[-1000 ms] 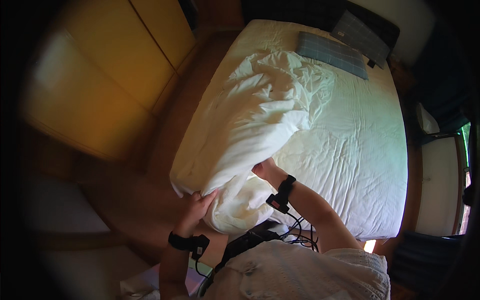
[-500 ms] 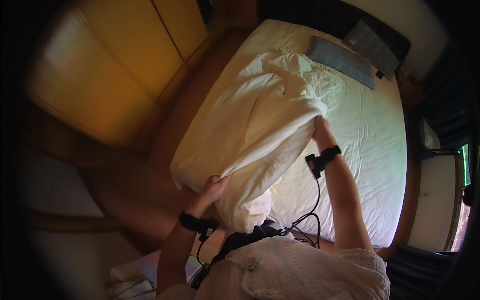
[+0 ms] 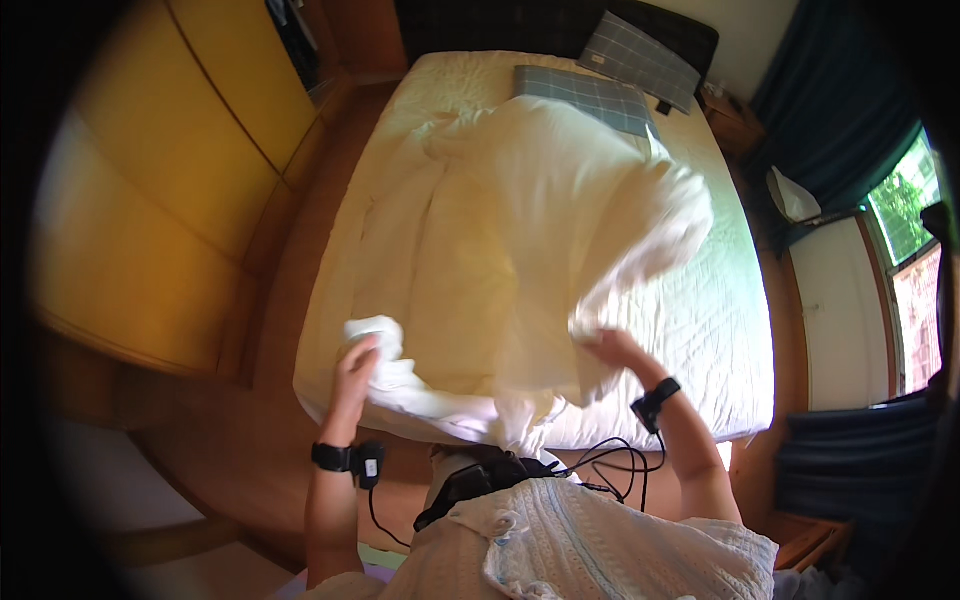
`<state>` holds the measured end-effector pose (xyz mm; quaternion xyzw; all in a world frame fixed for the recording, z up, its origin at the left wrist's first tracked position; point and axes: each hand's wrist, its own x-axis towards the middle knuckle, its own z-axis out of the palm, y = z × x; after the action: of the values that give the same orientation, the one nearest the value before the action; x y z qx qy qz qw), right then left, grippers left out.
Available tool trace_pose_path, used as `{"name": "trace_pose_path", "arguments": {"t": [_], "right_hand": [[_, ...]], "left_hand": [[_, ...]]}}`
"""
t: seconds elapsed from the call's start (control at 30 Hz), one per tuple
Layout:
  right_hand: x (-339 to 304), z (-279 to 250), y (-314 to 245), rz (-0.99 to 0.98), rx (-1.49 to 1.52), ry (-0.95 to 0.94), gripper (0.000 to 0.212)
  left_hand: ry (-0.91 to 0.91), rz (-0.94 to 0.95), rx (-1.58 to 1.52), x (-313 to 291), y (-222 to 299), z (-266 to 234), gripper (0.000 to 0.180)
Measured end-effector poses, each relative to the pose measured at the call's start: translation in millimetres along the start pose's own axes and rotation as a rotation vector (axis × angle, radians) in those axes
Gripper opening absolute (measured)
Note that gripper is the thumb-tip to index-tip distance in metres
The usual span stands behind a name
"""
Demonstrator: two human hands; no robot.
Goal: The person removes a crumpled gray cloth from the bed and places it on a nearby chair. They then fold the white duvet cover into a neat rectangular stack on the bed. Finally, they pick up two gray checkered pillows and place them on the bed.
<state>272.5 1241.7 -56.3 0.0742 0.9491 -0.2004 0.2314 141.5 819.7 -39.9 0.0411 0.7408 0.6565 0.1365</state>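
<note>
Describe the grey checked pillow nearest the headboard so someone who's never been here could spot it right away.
Start at the big bed and look to the dark headboard at its far end. Near the right-hand corner sits the grey checked pillow at a slant. Unlike the other pillow in front of it, it has no white blanket across it.

Two hands, two wristbands, two plaid pillows, one bed, one white cover.
</note>
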Motion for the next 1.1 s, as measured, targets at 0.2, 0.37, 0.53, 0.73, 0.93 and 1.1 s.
{"name": "trace_pose_path", "arguments": {"t": [0.2, 0.37, 0.53, 0.73, 0.93, 1.1], "right_hand": [[-57, 171, 95, 0.166, 0.217, -0.605, 0.055], [-32, 191, 145, 0.510, 0.297, -0.103, 0.044], [-2, 205, 163, 0.684, 0.566, 0.348, 0.036], [23, 225, 128, 0.530, 0.762, 0.205, 0.044], [32, 218, 65, 0.775, 0.498, 0.110, 0.046], [39, 243, 100, 0.801, 0.412, 0.049, 0.034]], "left_hand": [[0.183, -0.522, -0.568, -49, -20, -50, 0.040], [0.223, -0.539, -0.777, -77, -14, -50, 0.049], [0.237, -0.547, -0.824, -84, -4, -44, 0.049], [0.495, -0.311, -0.333, -97, -7, -47, 0.042], [0.910, -0.135, 0.550, -107, 46, -58, 0.049], [1.044, 0.188, 0.189, -110, 98, -72, 0.045]]}}
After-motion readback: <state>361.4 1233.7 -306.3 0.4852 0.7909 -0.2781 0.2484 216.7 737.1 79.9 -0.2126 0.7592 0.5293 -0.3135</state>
